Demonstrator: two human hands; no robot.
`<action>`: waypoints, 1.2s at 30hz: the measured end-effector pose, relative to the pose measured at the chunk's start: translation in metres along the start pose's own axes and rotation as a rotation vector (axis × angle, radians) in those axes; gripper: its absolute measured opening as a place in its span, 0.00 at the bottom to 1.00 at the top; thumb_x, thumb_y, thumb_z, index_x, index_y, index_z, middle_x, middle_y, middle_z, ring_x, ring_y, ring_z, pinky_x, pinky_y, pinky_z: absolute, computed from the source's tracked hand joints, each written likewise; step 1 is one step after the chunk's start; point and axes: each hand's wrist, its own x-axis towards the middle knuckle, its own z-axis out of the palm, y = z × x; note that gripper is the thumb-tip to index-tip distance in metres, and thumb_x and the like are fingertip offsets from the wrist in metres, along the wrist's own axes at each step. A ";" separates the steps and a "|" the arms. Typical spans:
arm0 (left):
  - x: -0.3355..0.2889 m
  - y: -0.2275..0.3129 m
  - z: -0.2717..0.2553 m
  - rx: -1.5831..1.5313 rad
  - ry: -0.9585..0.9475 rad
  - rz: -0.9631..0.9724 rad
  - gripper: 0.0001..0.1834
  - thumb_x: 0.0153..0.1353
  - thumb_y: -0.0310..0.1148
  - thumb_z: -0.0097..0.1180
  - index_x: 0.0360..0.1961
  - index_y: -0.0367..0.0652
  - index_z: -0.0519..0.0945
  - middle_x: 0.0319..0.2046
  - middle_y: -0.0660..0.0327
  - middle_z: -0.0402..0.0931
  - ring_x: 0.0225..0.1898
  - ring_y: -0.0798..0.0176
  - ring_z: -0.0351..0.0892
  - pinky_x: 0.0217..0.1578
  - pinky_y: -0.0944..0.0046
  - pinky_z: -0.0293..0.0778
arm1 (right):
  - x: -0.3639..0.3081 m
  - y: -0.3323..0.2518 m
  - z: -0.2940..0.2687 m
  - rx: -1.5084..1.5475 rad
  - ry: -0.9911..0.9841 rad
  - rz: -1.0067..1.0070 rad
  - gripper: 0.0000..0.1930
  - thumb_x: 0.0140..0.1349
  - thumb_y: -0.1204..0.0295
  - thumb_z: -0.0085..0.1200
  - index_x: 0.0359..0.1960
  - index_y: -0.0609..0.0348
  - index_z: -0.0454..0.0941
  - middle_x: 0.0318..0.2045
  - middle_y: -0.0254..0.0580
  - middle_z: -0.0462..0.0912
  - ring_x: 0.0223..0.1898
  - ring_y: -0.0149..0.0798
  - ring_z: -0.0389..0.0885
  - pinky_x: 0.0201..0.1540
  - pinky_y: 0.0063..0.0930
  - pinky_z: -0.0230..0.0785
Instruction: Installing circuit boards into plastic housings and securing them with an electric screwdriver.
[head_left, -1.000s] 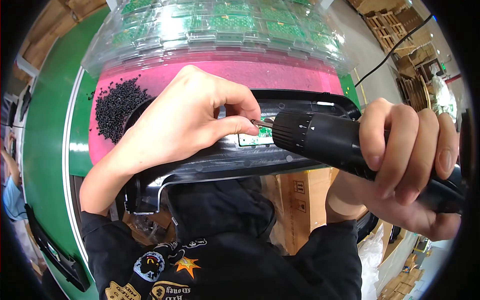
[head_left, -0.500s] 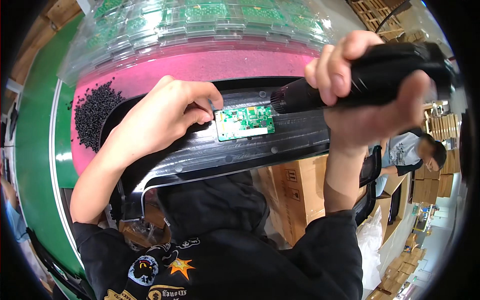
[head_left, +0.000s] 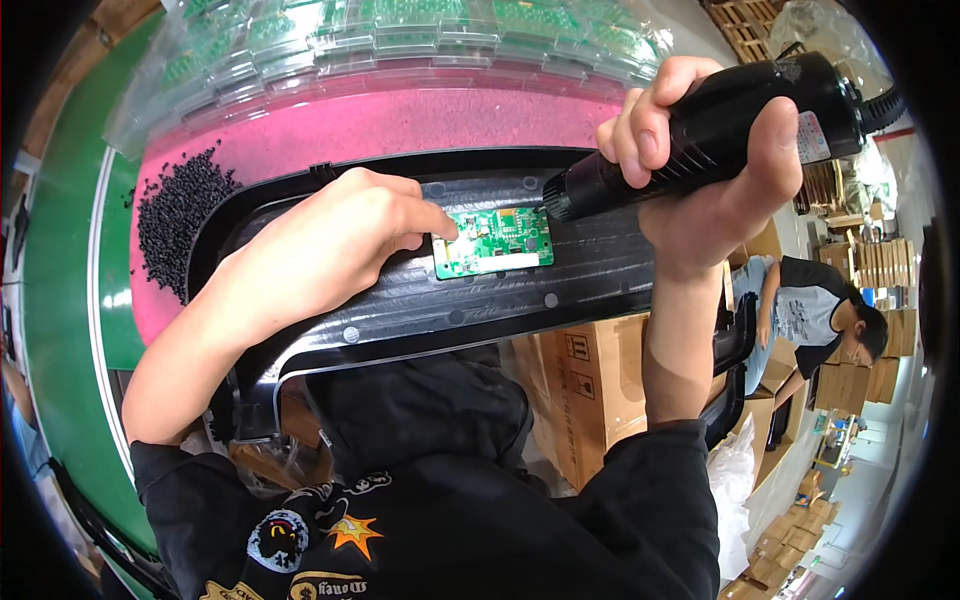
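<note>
A small green circuit board (head_left: pixel 495 241) lies on a long black plastic panel (head_left: pixel 590 275) that rests on a pink mat (head_left: pixel 400 120). My left hand (head_left: pixel 335 245) rests on the panel, its fingertips pressing the board's left edge. My right hand (head_left: pixel 700 160) grips a black electric screwdriver (head_left: pixel 720 125), held tilted, its tip at the board's upper right corner.
A heap of small black screws (head_left: pixel 180 215) lies on the mat at the left. Clear trays of green boards (head_left: pixel 400 40) stand behind. Cardboard boxes (head_left: pixel 590 390) sit below the bench. Another person (head_left: pixel 810 310) bends over at the right. A green bench edge (head_left: pixel 60 250) runs along the left.
My right hand has swung the screwdriver from low and flat up to a raised tilt, its tip now at the board's corner. My left hand has uncovered the board and holds its left edge.
</note>
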 end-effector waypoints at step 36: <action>-0.002 0.004 -0.005 -0.314 0.198 0.005 0.17 0.46 0.19 0.68 0.40 0.35 0.83 0.28 0.58 0.81 0.29 0.66 0.79 0.33 0.66 0.76 | -0.002 -0.024 0.044 0.020 -0.393 -0.169 0.34 0.47 0.37 0.60 0.42 0.53 0.71 0.22 0.26 0.74 0.18 0.25 0.71 0.30 0.24 0.65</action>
